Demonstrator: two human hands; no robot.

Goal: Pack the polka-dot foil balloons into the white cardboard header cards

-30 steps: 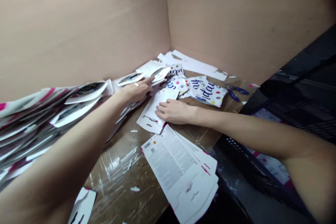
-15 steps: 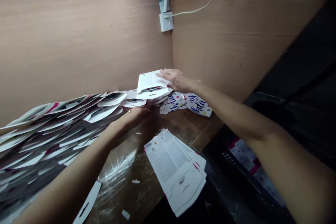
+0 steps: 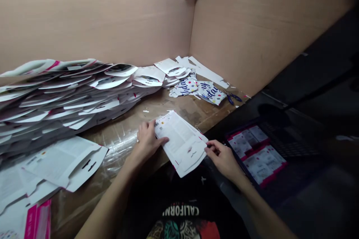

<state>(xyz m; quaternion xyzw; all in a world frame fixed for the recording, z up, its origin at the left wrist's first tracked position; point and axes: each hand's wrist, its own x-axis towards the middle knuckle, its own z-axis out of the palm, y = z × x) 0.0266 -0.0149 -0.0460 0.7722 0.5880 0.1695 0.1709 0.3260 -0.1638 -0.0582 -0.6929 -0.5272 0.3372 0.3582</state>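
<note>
A small stack of white card packets (image 3: 179,142) with printed text and a hang-hole flap lies at the table's front edge, its flap end jutting towards me. My left hand (image 3: 148,139) is closed on the stack's left edge, thumb over the top and fingers along the side. At the right edge near the flap, my right hand (image 3: 223,158) is closed in a pinch, with some fingertips hidden by the packets.
Many overlapping packets (image 3: 70,97) are heaped along the back left wall. Printed polka-dot cards (image 3: 211,91), white strips (image 3: 209,71) and blue-handled snips (image 3: 234,98) lie at the back corner. More packets (image 3: 64,164) sit at left. A dark crate (image 3: 297,149) with packs stands below right.
Both hands have come back from the rear heap to the front stack. The packet my right hand touched now rests on the heap. The view has tilted down.
</note>
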